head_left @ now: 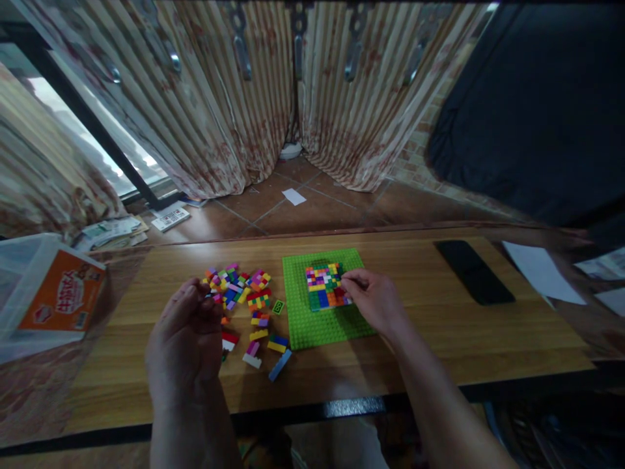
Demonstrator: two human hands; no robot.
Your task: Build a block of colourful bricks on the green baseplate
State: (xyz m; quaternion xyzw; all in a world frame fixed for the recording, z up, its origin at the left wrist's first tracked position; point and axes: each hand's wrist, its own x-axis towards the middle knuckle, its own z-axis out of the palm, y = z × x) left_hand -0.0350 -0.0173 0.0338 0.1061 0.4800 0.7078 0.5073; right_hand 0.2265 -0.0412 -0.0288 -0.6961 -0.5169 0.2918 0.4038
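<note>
A green studded baseplate [297, 329] lies on the table, with a multicoloured block of building bricks [323, 286] standing on it. My right hand [375, 298] reaches over the plate's right side, thumb and fingers pinched at the block's right edge; any brick between the fingertips is hidden. To the left of the plate is a pile of loose building bricks [235, 286] in mixed colours. My left hand [183, 335] is raised by the near left side of this pile, its fingers curled in towards the thumb. Whatever those fingers hold, if anything, I cannot make out.
The wooden table [415, 352] bears a black phone-like slab [473, 270] at the right. A light blue brick [280, 365] and several others lie near the front. At the far left stands a clear plastic box [29, 244] with an orange label. Curtains [205, 130] hang behind.
</note>
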